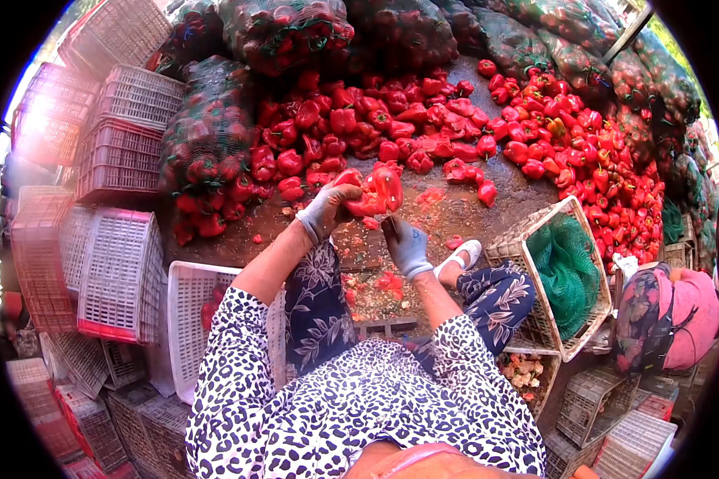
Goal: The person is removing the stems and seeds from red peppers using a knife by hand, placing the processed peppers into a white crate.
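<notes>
My left hand, in a grey work glove, is closed around a red bell pepper that is cut open, its inner side showing. My right hand, also gloved, grips what looks like a small dark knife, just below the pepper; its blade is hard to make out. Beyond my hands lies a large heap of red peppers, some whole and some broken. Seeds and pepper scraps litter the ground between my legs.
A white crate with some peppers stands left of my leg. To the right, a tilted crate holds green netting; pepper cores fill another below. Stacked crates line the left. Full mesh sacks and another pepper heap lie beyond.
</notes>
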A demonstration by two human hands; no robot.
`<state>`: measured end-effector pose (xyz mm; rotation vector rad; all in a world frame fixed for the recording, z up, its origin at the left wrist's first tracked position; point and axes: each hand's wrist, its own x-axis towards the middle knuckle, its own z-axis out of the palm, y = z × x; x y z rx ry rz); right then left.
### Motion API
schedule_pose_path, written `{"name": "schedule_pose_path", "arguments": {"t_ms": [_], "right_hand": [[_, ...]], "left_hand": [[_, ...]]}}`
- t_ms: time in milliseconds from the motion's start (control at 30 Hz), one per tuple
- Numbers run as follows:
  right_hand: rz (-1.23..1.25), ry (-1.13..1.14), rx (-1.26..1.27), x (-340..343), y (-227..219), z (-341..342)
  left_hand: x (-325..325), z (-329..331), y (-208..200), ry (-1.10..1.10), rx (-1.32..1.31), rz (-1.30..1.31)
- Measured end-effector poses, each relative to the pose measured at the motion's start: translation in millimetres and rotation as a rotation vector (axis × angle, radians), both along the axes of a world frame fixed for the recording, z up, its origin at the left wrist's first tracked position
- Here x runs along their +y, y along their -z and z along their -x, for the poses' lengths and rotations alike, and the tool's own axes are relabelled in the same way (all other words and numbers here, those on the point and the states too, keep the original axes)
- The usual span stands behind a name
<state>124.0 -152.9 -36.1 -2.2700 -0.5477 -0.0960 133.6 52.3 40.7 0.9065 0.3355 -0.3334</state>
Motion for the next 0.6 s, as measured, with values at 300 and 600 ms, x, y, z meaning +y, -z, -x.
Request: {"name": "schedule_pose_path", "arguments": {"t_ms": [300, 600], "right_hand": [[-0.408, 0.022, 0.317, -38.4, -73.9, 20.0], [-0.817, -0.197, 1.113, -64.5, -98.9, 20.6]], "left_hand": [[-25.5, 41.6, -8.0, -0.107, -0.061, -0.027], [-49.6, 74.5, 4.1, 0.181, -0.193, -0.017]]}}
